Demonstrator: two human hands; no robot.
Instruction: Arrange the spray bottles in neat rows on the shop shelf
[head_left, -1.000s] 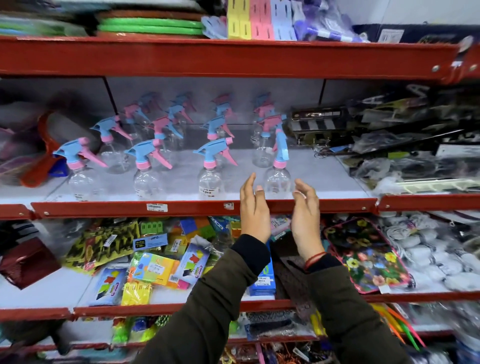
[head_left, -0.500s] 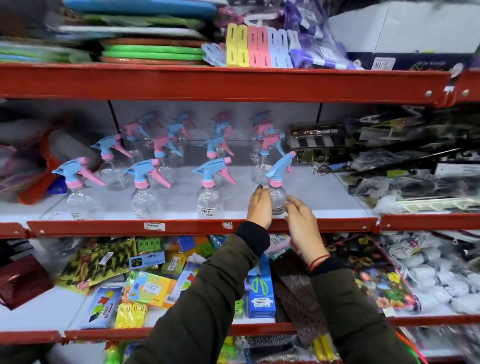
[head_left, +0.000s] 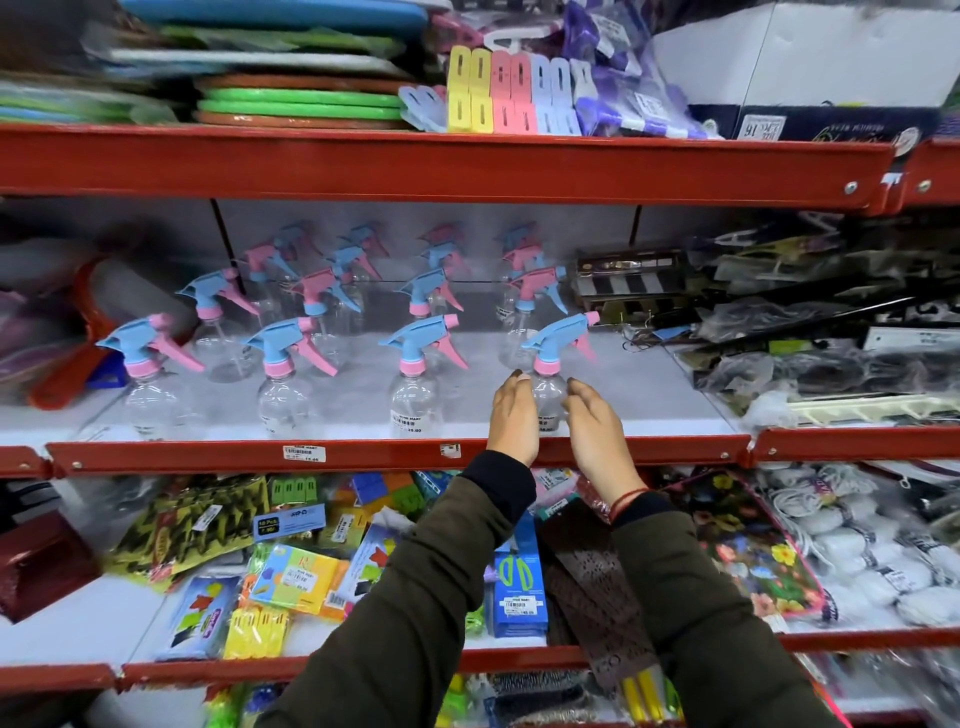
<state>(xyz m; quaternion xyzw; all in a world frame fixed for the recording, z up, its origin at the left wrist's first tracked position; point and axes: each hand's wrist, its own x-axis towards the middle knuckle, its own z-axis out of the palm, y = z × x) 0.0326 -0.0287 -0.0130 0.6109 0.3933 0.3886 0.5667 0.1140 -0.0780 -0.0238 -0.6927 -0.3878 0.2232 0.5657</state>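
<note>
Several clear spray bottles with blue and pink trigger heads stand in rows on the white middle shelf (head_left: 649, 374). The front row holds bottles at the left (head_left: 150, 395), centre left (head_left: 283, 400) and centre (head_left: 413, 400). At the right end of that row, a fourth spray bottle (head_left: 551, 387) stands upright between my hands. My left hand (head_left: 514, 415) presses its left side. My right hand (head_left: 597, 431) cups its right side with curled fingers. Its blue nozzle points left like its neighbours' nozzles. More bottles (head_left: 426, 296) stand behind, blurred toward the back.
The shelf's red front lip (head_left: 363, 454) carries price labels. Bagged goods and a white rack (head_left: 852, 410) crowd the shelf to the right of the bottles. A red object (head_left: 78, 358) lies at the left. The shelf below holds packets and a floral case (head_left: 748, 551).
My hands went from open in front of the shelf lip to around the front right bottle. Its head turned from pointing up and right to pointing left.
</note>
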